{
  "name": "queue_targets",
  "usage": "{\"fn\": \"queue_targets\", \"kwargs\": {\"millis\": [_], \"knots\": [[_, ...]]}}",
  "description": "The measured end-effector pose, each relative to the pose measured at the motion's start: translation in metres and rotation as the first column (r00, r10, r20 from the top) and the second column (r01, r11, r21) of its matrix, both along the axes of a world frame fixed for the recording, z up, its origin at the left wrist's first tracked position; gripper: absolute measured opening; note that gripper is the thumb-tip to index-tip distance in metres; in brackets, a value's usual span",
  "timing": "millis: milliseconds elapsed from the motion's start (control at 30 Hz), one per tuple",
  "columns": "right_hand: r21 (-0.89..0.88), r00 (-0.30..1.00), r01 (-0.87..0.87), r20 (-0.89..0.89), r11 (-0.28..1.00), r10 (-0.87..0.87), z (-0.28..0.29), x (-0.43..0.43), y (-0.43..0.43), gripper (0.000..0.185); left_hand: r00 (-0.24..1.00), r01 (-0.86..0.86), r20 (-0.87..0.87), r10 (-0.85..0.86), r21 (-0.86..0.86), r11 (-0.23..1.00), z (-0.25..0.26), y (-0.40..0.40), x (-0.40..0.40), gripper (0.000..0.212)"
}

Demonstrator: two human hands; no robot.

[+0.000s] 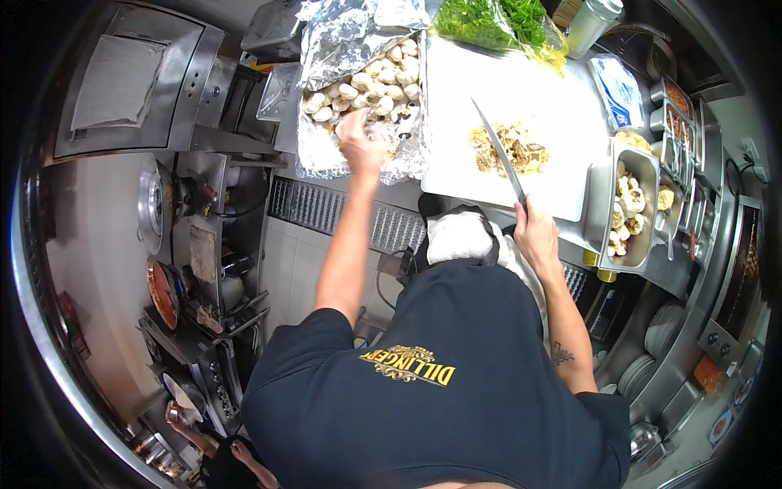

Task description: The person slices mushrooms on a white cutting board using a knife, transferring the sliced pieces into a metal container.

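Observation:
My left hand (361, 143) reaches into a foil-lined tray (311, 160), at the near side of many whole garlic bulbs (386, 85); its fingers are blurred, so a hold cannot be told. Crumpled foil (336, 49) is folded back over the tray's far part. In my right hand (536, 229) is the handle of a long-bladed kitchen knife (496, 143). The blade points away from me over a white cutting board (452, 122), across a pile of garlic trimmings (531, 156). Right of the board, a deep steel pan (651, 226) holds garlic bulbs, some apparently cut (632, 202).
A plastic bag of leafy greens (489, 24) and a metal canister (592, 27) stand behind the board. A blue-and-white package (617, 91) lies at right, near small steel pans (672, 122). Another person (235, 461) is at the bottom left, beside cooking equipment.

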State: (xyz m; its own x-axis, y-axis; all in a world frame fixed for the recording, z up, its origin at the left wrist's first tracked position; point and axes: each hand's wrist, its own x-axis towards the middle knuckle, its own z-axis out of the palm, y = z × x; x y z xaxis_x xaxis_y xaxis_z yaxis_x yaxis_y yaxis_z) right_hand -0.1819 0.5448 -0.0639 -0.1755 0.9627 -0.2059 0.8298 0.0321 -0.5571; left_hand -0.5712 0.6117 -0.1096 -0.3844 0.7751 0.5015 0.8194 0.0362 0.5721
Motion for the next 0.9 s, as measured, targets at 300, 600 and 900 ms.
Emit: {"fn": "queue_targets", "kwargs": {"millis": [300,600,900], "knots": [[0.083,0.999,0.032,-0.032,0.996,-0.029,0.000,0.005,0.001,0.025,0.809,0.169,-0.349,-0.473,-0.633,0.755,-0.014,0.023,-0.113,0.033],[-0.081,0.995,0.079,-0.055,0.994,-0.084,-0.003,-0.009,-0.010,0.023,0.863,0.348,0.383,-0.329,0.020,0.937,0.051,-0.005,0.012,0.036],[-0.163,0.998,-0.017,0.053,0.987,0.026,0.040,-0.002,-0.019,0.023,0.873,0.417,0.289,-0.393,-0.026,0.908,-0.034,-0.038,0.158,0.045]]}}
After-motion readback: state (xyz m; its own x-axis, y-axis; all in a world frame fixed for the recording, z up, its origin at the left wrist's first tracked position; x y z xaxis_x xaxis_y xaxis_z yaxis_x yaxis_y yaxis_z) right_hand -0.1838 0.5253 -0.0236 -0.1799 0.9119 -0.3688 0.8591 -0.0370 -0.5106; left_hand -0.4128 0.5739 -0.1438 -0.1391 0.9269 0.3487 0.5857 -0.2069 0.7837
